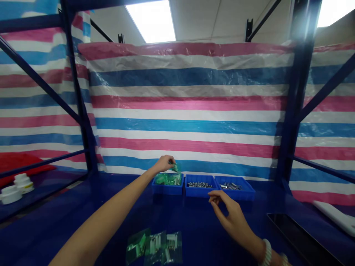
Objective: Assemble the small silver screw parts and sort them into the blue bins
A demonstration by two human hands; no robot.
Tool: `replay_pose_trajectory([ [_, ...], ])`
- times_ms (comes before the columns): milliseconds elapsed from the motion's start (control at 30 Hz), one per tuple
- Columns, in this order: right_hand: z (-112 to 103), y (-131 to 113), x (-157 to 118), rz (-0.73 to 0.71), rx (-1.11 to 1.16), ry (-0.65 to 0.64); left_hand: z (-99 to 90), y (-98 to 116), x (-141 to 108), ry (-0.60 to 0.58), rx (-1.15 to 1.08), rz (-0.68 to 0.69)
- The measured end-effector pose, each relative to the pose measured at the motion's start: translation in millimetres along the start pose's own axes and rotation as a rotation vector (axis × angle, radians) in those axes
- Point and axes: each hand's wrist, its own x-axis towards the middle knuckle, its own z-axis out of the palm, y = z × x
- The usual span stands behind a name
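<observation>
My left hand (164, 163) reaches out over the left blue bin and pinches a small clear green-tinted plastic bag (176, 168). More such green bags (168, 179) fill that left bin (167, 190). My right hand (231, 214) hovers above the table in front of the middle and right bins. Its fingers are loosely curved, thumb a little apart from them, and nothing shows between them. Small shiny metal parts (199, 184) lie in the middle bin (198, 191). Longer metal pieces (231, 186) lie in the right bin (240, 195).
Several filled clear bags (155, 247) with white and green pieces lie at the near edge of the blue table (116, 207). A black flat device (299, 236) and a white object (334, 216) sit at the right. White containers (23, 183) stand at the left, beyond dark frame bars.
</observation>
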Motion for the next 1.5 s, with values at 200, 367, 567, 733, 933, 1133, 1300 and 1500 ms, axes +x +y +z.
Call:
replay_pose_trajectory([
  [200,0.5,3.1,1.2,-0.016,-0.02,0.003,18.3,-5.7,12.9,-0.206,0.145,-0.086],
  [367,1.6,2.2,1.3,-0.01,-0.003,-0.002,24.2,1.4,16.7,-0.304,0.241,-0.182],
  [567,1.3,2.3,0.1,0.008,0.023,-0.037,5.2,20.3,16.9,-0.283,0.257,-0.195],
  [733,2.1,1.9,-1.7,0.033,0.043,-0.053,-18.0,54.3,-26.4,-0.168,0.203,-0.066],
  [933,6.6,-6.8,-5.6,0.053,0.057,-0.123,3.6,80.6,-149.9,-0.482,0.207,0.073],
  [1133,10.1,-5.1,-5.4,0.139,0.077,-0.17,34.8,91.2,-170.2,-0.484,0.15,0.026],
  [1300,11.9,-2.1,-7.9,0.289,0.058,-0.293,61.2,99.2,-147.5,-0.392,-0.178,0.109],
  [1500,18.6,-1.7,-8.8,0.459,0.241,-0.428,72.6,106.5,-140.3,-0.105,-0.623,0.109],
])
